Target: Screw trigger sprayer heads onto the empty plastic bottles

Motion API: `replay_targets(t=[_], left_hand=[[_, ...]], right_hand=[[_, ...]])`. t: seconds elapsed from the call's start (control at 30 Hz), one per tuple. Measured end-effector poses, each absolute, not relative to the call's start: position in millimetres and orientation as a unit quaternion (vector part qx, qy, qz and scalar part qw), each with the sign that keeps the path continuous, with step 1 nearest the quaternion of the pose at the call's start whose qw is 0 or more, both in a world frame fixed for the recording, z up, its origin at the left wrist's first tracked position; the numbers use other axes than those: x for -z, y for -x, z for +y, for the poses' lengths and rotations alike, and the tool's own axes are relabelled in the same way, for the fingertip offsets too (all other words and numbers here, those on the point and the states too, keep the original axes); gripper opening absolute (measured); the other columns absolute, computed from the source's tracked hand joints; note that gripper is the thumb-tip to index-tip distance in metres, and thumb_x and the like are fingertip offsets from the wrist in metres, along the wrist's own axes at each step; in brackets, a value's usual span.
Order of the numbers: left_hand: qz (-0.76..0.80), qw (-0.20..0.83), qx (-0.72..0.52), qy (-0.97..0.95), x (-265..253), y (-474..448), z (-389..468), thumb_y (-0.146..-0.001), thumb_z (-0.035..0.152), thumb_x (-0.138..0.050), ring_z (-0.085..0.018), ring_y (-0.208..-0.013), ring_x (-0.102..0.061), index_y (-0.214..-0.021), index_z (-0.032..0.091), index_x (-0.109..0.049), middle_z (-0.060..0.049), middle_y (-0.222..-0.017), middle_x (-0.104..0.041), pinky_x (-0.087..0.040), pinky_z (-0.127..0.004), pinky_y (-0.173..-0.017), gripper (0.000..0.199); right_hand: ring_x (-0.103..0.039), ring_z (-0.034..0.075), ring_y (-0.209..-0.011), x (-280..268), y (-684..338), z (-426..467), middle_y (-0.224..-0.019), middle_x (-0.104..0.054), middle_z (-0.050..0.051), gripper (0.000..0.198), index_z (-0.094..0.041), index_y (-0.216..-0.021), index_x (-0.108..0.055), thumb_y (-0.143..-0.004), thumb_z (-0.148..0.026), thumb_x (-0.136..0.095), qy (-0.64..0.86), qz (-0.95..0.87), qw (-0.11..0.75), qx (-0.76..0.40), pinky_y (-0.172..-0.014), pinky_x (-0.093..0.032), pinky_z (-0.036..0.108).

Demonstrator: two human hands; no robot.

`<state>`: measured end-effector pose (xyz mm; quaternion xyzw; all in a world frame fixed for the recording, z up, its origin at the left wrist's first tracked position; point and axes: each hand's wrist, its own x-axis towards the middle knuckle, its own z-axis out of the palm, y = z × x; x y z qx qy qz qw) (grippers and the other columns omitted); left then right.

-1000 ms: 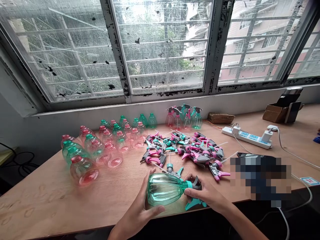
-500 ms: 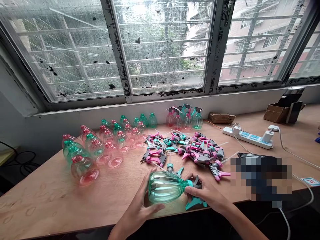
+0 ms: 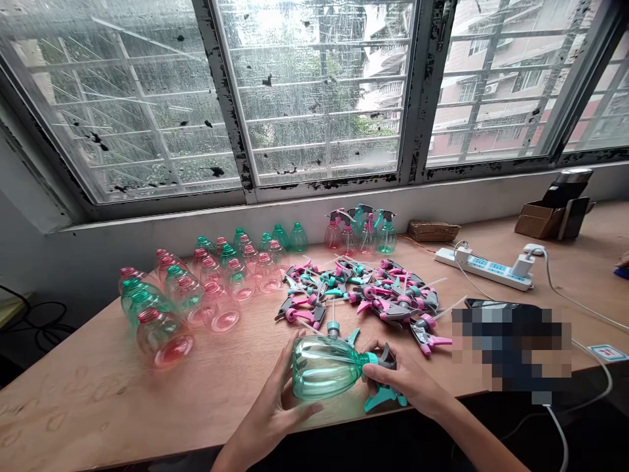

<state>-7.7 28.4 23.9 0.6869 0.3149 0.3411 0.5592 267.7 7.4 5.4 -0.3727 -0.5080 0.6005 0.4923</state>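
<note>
A clear green spray bottle (image 3: 325,370) lies sideways between my two hands, above the table's front edge. My left hand (image 3: 282,393) is wrapped round its base, thumb below. At the neck, my right hand (image 3: 405,373) grips the turquoise collar of the spray head (image 3: 377,358), whose grey and turquoise body is partly hidden by the fingers. The head sits at the bottle mouth; how tightly it is fastened I cannot tell. Just behind the bottle, a turquoise-and-grey spray head (image 3: 334,329) stands on the table, partly covered.
Open pink and green bottles (image 3: 220,307) stand at left. A heap of pink and turquoise spray heads (image 3: 393,295) fills the middle. Several bottles with heads (image 3: 386,236) stand by the wall. At right are a power strip (image 3: 484,269), a small carton (image 3: 540,219) and a blurred dark object (image 3: 511,341).
The view has shifted slightly. Both hands keep the same hold on the green spray bottle, which has barely moved.
</note>
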Motion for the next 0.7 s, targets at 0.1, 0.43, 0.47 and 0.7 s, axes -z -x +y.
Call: replay_targets(t=[0.1, 0.43, 0.47, 0.7], left_hand=[[0.322, 0.533, -0.343, -0.704, -17.9, 10.5, 29.3, -0.096, 0.038, -0.065, -0.031, -0.152, -0.031, -0.159, 0.045, -0.003, -0.002, -0.169, -0.023, -0.026, -0.048, -0.124, 0.089], [0.354, 0.483, -0.324, -0.732, -20.9, 9.4, 28.6, -0.094, 0.038, -0.067, -0.032, -0.155, -0.02, -0.161, 0.038, 0.001, -0.004, -0.172, -0.014, -0.016, -0.049, -0.127, 0.096], [0.353, 0.481, -0.326, -0.733, -20.0, 9.7, 28.6, -0.096, 0.038, -0.064, -0.032, -0.155, -0.021, -0.161, 0.039, 0.002, -0.004, -0.172, -0.014, -0.017, -0.049, -0.127, 0.092], [0.337, 0.514, -0.324, -0.719, -16.8, 12.8, 28.6, -0.09, 0.038, -0.073, -0.032, -0.157, -0.015, -0.16, 0.04, 0.006, -0.004, -0.172, -0.012, -0.016, -0.05, -0.127, 0.106]], right_hand=[[-0.063, 0.014, -0.061, -5.6, -268.1, 7.2, -0.069, -0.069, -0.003, 0.039, -0.019, -0.096, -0.059, -0.08, -0.046, -0.082, 0.374, -0.502, 0.493, -0.604, -0.063, -0.049, 0.025], [-0.063, 0.015, -0.062, -6.5, -267.3, 7.9, -0.067, -0.069, -0.003, 0.038, -0.019, -0.095, -0.06, -0.08, -0.046, -0.082, 0.381, -0.516, 0.481, -0.598, -0.062, -0.049, 0.026], [-0.063, 0.015, -0.061, -6.5, -267.3, 7.8, -0.067, -0.069, -0.003, 0.038, -0.019, -0.095, -0.06, -0.08, -0.047, -0.082, 0.379, -0.514, 0.482, -0.6, -0.062, -0.049, 0.026], [-0.064, 0.017, -0.064, -4.9, -267.3, 6.4, -0.068, -0.069, -0.002, 0.039, -0.02, -0.095, -0.06, -0.077, -0.046, -0.084, 0.385, -0.515, 0.479, -0.597, -0.065, -0.051, 0.029]])
